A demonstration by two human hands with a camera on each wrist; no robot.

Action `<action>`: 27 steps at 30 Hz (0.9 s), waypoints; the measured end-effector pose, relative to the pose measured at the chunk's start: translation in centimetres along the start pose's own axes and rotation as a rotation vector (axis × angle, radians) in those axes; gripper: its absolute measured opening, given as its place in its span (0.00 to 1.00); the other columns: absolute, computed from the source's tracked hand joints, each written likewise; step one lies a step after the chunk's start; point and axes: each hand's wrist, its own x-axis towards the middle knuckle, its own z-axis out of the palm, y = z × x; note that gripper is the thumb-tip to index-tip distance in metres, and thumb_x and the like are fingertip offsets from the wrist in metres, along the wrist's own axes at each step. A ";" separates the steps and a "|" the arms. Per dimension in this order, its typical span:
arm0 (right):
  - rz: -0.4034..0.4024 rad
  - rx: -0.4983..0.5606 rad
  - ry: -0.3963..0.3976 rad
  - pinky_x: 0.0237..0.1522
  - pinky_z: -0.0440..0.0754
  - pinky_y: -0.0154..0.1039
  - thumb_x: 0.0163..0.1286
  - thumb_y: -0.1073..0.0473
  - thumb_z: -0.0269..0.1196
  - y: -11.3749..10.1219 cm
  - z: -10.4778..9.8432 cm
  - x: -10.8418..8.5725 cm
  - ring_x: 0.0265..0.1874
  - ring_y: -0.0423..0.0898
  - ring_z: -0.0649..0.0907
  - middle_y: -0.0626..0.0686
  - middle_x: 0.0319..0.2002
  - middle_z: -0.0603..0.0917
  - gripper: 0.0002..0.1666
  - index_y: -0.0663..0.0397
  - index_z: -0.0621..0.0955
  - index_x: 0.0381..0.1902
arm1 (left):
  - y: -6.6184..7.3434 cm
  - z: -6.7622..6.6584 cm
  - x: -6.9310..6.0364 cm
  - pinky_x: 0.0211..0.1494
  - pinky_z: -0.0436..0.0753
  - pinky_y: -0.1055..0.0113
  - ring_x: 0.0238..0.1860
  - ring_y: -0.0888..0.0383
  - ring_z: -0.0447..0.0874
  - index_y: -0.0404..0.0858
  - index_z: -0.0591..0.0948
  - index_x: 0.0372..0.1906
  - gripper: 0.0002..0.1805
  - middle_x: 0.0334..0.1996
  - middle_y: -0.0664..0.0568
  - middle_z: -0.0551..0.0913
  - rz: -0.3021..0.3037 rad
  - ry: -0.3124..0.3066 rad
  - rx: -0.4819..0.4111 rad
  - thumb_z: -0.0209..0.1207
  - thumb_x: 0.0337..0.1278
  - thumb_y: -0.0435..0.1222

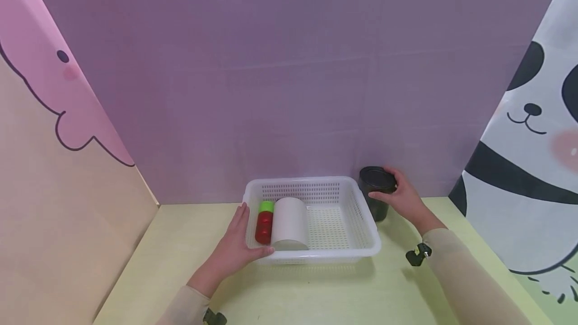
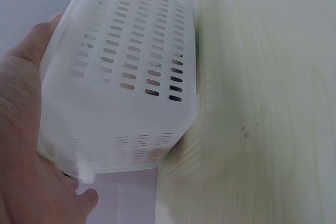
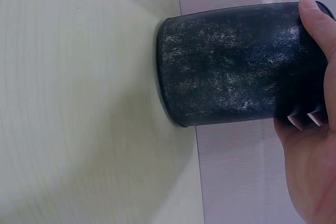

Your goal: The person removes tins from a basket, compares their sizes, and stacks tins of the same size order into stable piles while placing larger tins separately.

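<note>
A white perforated plastic basket (image 1: 344, 253) stands on the table. My left hand (image 1: 232, 250) holds its near left corner, with the thumb on the front rim and the fingers along the left side. Inside, at the left, lie a red bottle with a green cap (image 1: 264, 224) and, beside it, a white paper roll (image 1: 290, 222). Just right of the basket, my right hand (image 1: 404, 199) grips a black lidded canister (image 1: 375, 204) near its top. In the right wrist view, the canister's dark scuffed side (image 3: 226, 66) shows; whether its base touches the table I cannot tell.
The pale yellow table (image 1: 316, 295) ends at a purple backdrop (image 1: 289, 89) close behind the basket and canister. Side panels bear a pink cartoon figure (image 1: 58, 74) on the left and a panda (image 1: 533, 179) on the right.
</note>
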 end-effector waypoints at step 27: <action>0.049 0.050 -0.025 0.78 0.63 0.75 0.67 0.45 0.83 0.6 0.1 -0.6 0.83 0.72 0.62 0.71 0.85 0.58 0.69 0.55 0.53 0.90 | 0.4 -0.2 -0.3 0.84 0.62 0.36 0.90 0.39 0.39 0.33 0.45 0.91 0.76 0.91 0.40 0.41 -0.016 -0.011 0.000 0.81 0.53 0.61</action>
